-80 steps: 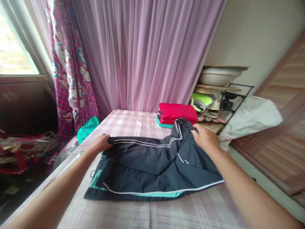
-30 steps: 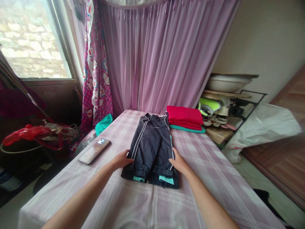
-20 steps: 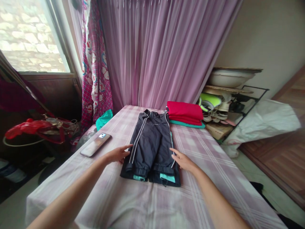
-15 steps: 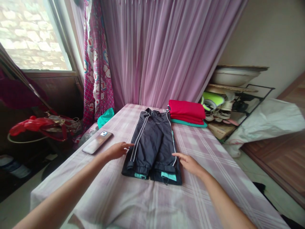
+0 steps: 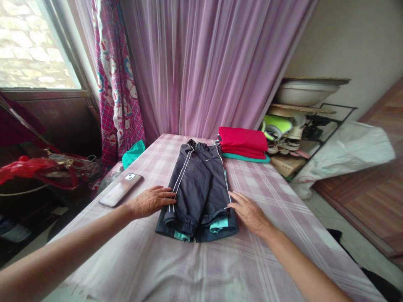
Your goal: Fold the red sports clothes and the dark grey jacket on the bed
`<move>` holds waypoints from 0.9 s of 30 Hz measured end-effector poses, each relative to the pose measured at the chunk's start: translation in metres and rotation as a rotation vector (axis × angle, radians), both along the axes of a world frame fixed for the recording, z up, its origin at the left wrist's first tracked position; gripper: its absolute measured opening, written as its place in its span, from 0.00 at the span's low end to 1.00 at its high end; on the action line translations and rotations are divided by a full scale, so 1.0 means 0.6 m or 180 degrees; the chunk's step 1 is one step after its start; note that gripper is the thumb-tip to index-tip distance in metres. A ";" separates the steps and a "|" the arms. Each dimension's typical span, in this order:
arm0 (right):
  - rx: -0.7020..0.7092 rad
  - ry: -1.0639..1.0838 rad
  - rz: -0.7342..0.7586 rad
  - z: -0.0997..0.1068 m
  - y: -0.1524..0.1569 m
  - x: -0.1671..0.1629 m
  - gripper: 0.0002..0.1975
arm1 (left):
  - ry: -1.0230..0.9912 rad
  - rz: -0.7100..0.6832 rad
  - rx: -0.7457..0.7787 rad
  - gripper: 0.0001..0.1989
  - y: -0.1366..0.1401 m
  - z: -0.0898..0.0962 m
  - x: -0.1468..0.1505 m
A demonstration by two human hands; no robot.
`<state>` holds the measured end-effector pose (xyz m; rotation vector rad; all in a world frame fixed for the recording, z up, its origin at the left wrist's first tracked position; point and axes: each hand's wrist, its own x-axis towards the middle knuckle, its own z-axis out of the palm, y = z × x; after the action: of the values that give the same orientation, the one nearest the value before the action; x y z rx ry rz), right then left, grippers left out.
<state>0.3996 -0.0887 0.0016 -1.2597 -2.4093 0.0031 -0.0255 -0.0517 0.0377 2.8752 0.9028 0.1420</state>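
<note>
A dark zip-up jacket [image 5: 197, 184] lies folded lengthwise on the table, collar away from me and sleeves laid down its front. White piping runs along both sleeves, and turquoise lining shows at the cuffs. My left hand [image 5: 151, 202] grips its left edge, fingers over the piping and thumb out of sight. On the opposite edge my right hand [image 5: 250, 212] has closed its fingertips on the fabric, below the middle. The hem bows, its side corners slightly raised.
A plaid cloth covers the table [image 5: 261, 251]. A phone [image 5: 121, 190] lies left of the jacket, near a turquoise bag [image 5: 133, 154]. Folded red clothing [image 5: 242, 141] sits at the back right. Beyond stand a shoe rack [image 5: 327, 142] and a white sack [image 5: 349, 151].
My hands have gone from pointing index fingers at the jacket's sides to several fingers laid on its edges. The hem has curved and the right cuff has lifted, baring more turquoise.
</note>
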 end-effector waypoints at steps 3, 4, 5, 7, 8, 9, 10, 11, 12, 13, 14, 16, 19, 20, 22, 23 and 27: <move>-0.0383 0.0253 0.0164 0.034 -0.006 0.002 0.16 | -0.0273 0.0126 -0.0482 0.21 -0.020 0.028 -0.006; -0.0542 0.0379 0.0183 0.046 -0.008 0.004 0.16 | -0.0434 0.0236 -0.0683 0.20 -0.025 0.040 -0.008; -0.0704 0.0518 0.0175 0.058 -0.007 0.006 0.15 | -0.0641 0.0374 -0.0889 0.18 -0.027 0.051 -0.010; -0.0993 0.0787 0.0044 0.078 0.005 0.008 0.17 | -0.1201 0.0735 -0.1244 0.17 -0.018 0.068 -0.010; -0.1084 0.0894 -0.0088 0.085 0.019 0.005 0.18 | -0.1505 0.0958 -0.1352 0.17 -0.005 0.073 -0.007; -0.1105 0.0982 -0.0271 0.088 0.037 0.000 0.20 | -0.1807 0.1204 -0.1400 0.18 0.013 0.073 0.000; -0.1070 0.1040 -0.0517 0.089 0.059 -0.008 0.22 | -0.2081 0.1453 -0.1427 0.20 0.035 0.070 0.010; -0.1016 0.1056 -0.0843 0.086 0.083 -0.019 0.23 | -0.2293 0.1745 -0.1385 0.22 0.060 0.064 0.023; -0.0935 0.1046 -0.1212 0.079 0.108 -0.032 0.23 | -0.2519 0.2009 -0.1376 0.24 0.086 0.055 0.038; -0.0941 0.0970 -0.1612 0.071 0.132 -0.046 0.23 | -0.2647 0.2257 -0.1453 0.25 0.111 0.044 0.054; -0.0993 0.0875 -0.1999 0.060 0.153 -0.059 0.22 | -0.2615 0.2567 -0.1514 0.25 0.133 0.032 0.069; -0.1090 0.0761 -0.2399 0.039 0.181 -0.081 0.21 | -0.2476 0.3024 -0.1526 0.25 0.163 0.007 0.091; -0.1126 0.0741 -0.2551 0.015 0.190 -0.093 0.21 | -0.2313 0.3153 -0.1543 0.23 0.176 -0.022 0.099; -0.1116 0.0737 -0.2567 0.012 0.186 -0.093 0.20 | -0.2280 0.3145 -0.1546 0.23 0.173 -0.029 0.096; -0.1084 0.0700 -0.2564 0.010 0.174 -0.089 0.21 | -0.2206 0.3143 -0.1532 0.23 0.164 -0.039 0.087; -0.1070 0.0664 -0.2558 0.011 0.168 -0.088 0.21 | -0.2155 0.3151 -0.1521 0.22 0.159 -0.043 0.083; -0.1183 0.0374 -0.2569 0.022 0.152 -0.091 0.23 | -0.1884 0.3276 -0.1451 0.24 0.150 -0.045 0.078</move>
<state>0.3448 0.0026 0.0149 -2.2429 -1.6939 0.2875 0.0212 0.0380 0.0109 1.5709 1.8208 0.7045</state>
